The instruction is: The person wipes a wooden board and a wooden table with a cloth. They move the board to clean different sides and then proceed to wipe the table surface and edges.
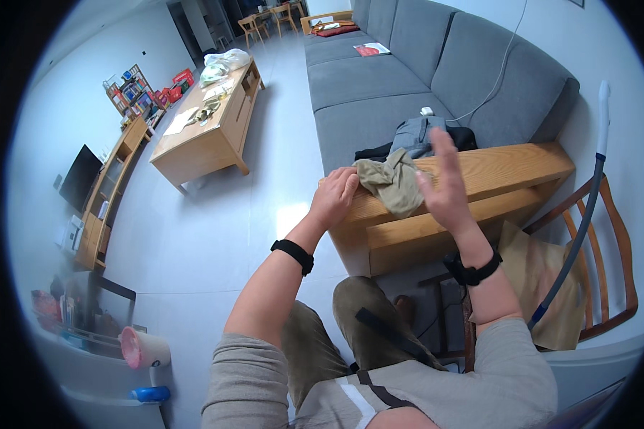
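Observation:
A crumpled khaki cloth (394, 185) lies over the wooden armrest (504, 166) of a grey sofa, part of it hanging down the near side. My left hand (333, 197) rests on the armrest's left end, its fingertips at the cloth's edge; whether they pinch the fabric is hidden. At the cloth's right side my right hand (446, 187) is raised with fingers stretched and slightly blurred. Its thumb is close to the fabric, and nothing shows in its grasp. Just behind, a grey and black bundle of fabric (416, 137) sits on the seat.
A wooden chair (620, 252) with a brown sheet (542, 289) and a grey hose (579, 241) stands at right. To the left are a wooden coffee table (188, 161) holding bags and papers, and a bucket (153, 348). A white cable (496, 88) crosses the sofa (370, 80).

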`<state>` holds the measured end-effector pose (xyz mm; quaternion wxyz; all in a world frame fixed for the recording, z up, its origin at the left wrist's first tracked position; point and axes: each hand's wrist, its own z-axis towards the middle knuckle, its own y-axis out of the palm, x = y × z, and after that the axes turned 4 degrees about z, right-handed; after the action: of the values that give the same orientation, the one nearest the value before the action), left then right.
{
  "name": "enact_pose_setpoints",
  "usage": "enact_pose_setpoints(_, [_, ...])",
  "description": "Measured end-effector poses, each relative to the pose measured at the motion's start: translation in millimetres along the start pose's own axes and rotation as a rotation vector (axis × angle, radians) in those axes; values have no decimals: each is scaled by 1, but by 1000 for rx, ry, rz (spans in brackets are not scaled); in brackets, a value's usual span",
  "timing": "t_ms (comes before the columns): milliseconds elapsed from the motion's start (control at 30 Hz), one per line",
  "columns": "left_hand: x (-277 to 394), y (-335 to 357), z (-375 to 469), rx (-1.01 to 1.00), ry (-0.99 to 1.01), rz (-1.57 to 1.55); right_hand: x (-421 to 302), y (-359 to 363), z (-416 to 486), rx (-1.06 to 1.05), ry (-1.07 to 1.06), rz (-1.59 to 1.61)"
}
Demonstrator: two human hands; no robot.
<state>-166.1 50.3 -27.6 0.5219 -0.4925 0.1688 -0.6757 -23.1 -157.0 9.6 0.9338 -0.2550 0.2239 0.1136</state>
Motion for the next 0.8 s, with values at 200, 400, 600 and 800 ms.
enact_pose_setpoints(200, [-1,5,-1,61,-49,-96,3,71,3,-648,8,-542])
enact_pose_setpoints(400, [-3,5,-2,2,-44,-26,15,64,-23,-702,-119,-288])
enact_pose_setpoints(600, [-1,2,-5,-40,-39,45,123,-82,5,-659,389,-639])
enact_pose_setpoints(800, [-4,9,-4,138,-175,-161,177,-103,-12,-490,575,-986])
